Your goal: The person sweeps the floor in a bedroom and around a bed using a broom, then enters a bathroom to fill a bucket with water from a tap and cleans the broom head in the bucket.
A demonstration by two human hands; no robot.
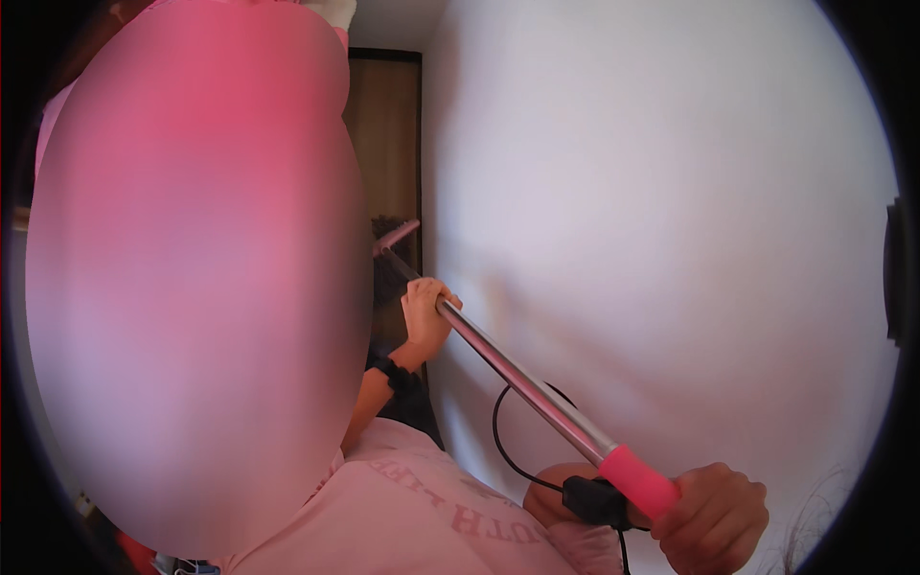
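Observation:
A long mop slants across the view, its metal pole (pixel 527 381) running from the middle of the picture down to the lower right. My left hand (pixel 424 314) is closed round the pole near its far end. My right hand (pixel 721 517) grips the pink handle end (pixel 640 482) at the lower right. Beyond my left hand is the pink mop head (pixel 399 236), with dark shaggy material beside it. What the head touches cannot be made out.
A white wall (pixel 671 192) fills the right side, close to the pole. A brown panel with a dark frame (pixel 383 134) stands at the back. A large pink and grey blur hides the left. A black cable (pixel 498 431) loops by my right wrist.

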